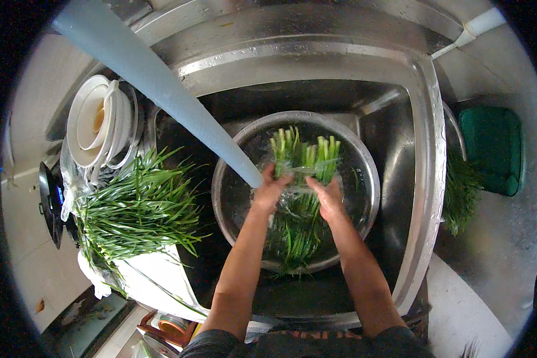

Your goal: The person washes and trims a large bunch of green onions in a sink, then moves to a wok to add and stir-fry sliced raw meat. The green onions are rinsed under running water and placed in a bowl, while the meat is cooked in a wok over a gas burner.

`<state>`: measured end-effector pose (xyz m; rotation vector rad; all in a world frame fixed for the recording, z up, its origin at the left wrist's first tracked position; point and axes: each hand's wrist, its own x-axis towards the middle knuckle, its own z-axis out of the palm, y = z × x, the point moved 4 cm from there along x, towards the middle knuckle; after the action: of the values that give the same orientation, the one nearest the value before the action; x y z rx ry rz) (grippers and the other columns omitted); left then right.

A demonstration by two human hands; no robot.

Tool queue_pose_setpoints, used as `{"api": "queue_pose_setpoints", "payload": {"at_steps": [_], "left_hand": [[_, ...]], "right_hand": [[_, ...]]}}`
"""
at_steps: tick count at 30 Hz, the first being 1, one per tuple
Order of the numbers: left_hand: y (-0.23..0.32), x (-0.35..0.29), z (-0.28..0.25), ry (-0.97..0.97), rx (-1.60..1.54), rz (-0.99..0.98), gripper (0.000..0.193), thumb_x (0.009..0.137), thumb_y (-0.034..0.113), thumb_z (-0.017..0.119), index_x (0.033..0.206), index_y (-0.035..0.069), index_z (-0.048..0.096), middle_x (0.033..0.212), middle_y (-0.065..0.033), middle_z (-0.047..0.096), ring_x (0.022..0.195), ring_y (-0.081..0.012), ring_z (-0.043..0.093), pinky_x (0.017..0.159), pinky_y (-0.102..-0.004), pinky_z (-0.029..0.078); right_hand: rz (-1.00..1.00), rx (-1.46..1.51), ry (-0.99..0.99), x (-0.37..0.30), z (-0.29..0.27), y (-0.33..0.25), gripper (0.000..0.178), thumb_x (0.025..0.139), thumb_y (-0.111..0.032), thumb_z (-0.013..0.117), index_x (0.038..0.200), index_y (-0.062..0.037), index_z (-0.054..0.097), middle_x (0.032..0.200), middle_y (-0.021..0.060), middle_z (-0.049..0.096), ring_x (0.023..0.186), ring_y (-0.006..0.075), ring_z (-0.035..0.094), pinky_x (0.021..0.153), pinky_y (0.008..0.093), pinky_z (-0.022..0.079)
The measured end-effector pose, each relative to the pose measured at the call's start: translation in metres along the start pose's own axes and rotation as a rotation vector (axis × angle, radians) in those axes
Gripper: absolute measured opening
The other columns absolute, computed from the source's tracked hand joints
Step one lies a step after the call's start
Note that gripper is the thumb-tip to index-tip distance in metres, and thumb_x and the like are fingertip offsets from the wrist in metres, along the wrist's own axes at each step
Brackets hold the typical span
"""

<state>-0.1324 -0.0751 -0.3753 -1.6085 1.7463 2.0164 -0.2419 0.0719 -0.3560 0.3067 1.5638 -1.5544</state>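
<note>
A bunch of green chives (323,156) with pale cut ends is gripped between my two hands over a round metal basin (374,185) of water. My left hand (269,190) closes on its left side, and my right hand (330,196) grips the right side, thumb across the stems. The leaves hang down toward me into the water. Splashing water and motion blur hide parts of the fingers. From the upper left, a light blue hose or pipe (161,86) slants down and ends beside my left hand.
The basin stands in a dark sink with a steel rim (422,149). Left lie a large heap of chives (140,209), a white board (155,271) and stacked white bowls (89,131). Right of the sink are more greens (461,188) and a green plastic tub (492,149).
</note>
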Motion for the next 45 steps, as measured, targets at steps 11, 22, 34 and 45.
{"api": "queue_pose_setpoints", "payload": {"at_steps": [11,22,34,45], "left_hand": [[-0.019,-0.012,-0.032,0.132,-0.289,-0.333,0.079,0.069,0.023,0.073,0.137,0.007,0.036,0.118,-0.0097,0.052,0.112,-0.0253,0.043,0.095,-0.0538,0.031],[-0.003,-0.013,-0.016,-0.070,-0.304,-0.243,0.085,0.069,0.029,0.079,0.140,0.007,0.036,0.135,-0.0097,0.046,0.124,-0.0270,0.043,0.105,-0.0394,0.031],[-0.008,-0.001,-0.001,-0.289,-0.451,-0.370,0.079,0.074,0.034,0.078,0.137,0.004,0.041,0.139,-0.0125,0.044,0.130,-0.0280,0.037,0.106,-0.0460,0.028],[0.043,-0.003,0.007,0.165,0.152,0.435,0.087,0.071,0.015,0.079,0.142,0.004,0.029,0.132,-0.0157,0.048,0.124,-0.0299,0.043,0.104,-0.0408,0.034]], "right_hand": [[0.165,0.144,0.034,0.002,-0.037,0.010,0.044,0.080,-0.013,0.071,0.120,-0.0082,0.056,0.113,0.0006,0.060,0.105,0.0157,0.053,0.094,0.0343,0.039],[0.132,0.591,-0.089,0.004,-0.034,0.019,0.031,0.094,-0.029,0.051,0.117,-0.0093,0.054,0.117,0.0033,0.058,0.106,0.0181,0.055,0.095,0.0348,0.040],[-0.054,0.244,-0.012,-0.003,-0.029,0.004,0.045,0.078,-0.015,0.074,0.118,-0.0101,0.055,0.115,0.0012,0.058,0.114,0.0167,0.048,0.100,0.0347,0.031],[-0.038,0.164,-0.059,0.001,-0.004,-0.002,0.055,0.071,-0.004,0.077,0.120,-0.0047,0.052,0.107,0.0048,0.061,0.097,0.0179,0.058,0.085,0.0338,0.046]]}}
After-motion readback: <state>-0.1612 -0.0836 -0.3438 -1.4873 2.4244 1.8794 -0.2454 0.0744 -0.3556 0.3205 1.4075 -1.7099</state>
